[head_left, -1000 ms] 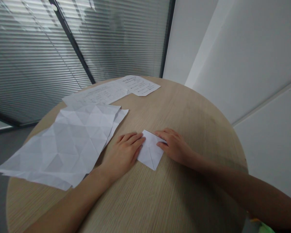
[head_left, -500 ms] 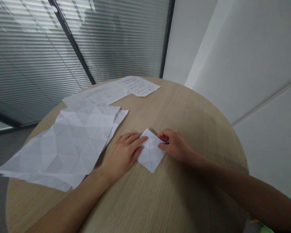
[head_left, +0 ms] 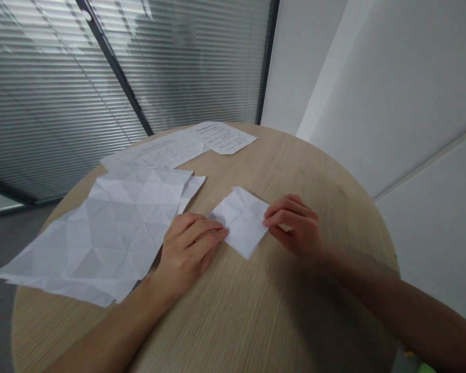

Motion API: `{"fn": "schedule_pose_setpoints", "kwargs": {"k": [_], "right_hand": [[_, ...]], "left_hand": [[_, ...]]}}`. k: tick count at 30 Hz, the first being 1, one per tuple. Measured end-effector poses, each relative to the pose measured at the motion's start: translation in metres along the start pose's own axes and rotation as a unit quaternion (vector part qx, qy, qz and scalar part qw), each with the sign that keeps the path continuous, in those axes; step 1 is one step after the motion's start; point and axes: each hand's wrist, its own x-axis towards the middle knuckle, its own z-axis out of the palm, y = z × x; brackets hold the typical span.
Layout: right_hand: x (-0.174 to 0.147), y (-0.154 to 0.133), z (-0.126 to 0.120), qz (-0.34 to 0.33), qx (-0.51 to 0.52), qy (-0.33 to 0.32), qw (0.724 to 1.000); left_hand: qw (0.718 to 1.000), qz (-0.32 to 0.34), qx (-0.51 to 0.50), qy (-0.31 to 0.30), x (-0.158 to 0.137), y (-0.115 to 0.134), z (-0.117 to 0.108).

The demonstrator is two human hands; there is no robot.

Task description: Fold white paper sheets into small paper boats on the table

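A small white folded paper (head_left: 245,223), roughly diamond-shaped, is in front of me with creases across its face. My left hand (head_left: 190,248) has its fingertips together at the paper's left corner, the thumb tucked low beside them. At the opposite corner, my right hand (head_left: 297,224) pinches the paper between thumb and fingers. The paper looks slightly raised from the table, though its underside is hidden.
Large creased white sheets (head_left: 112,233) lie stacked on the left, close to my left forearm. Printed pages (head_left: 221,137) rest near the far edge of the round wooden table (head_left: 217,321). Blinds (head_left: 202,77) and a white wall (head_left: 411,103) stand beyond.
The folded paper has shifted slightly away from me, and a different-looking face now shows upward. My right hand has moved outward to its right corner; my left hand has drawn back to the left corner.
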Motion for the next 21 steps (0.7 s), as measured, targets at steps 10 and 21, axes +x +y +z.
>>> {"fn": "schedule_pose_setpoints", "kwargs": {"k": [10, 21], "right_hand": [[-0.009, 0.017, 0.013, 0.027, -0.022, -0.199, 0.979], [-0.005, 0.014, 0.025, 0.180, -0.079, -0.156, 0.968]], "left_hand": [[0.972, 0.020, -0.005, -0.234, -0.001, -0.006, 0.008], [0.976, -0.093, -0.007, -0.195, -0.007, -0.011, 0.021]]}}
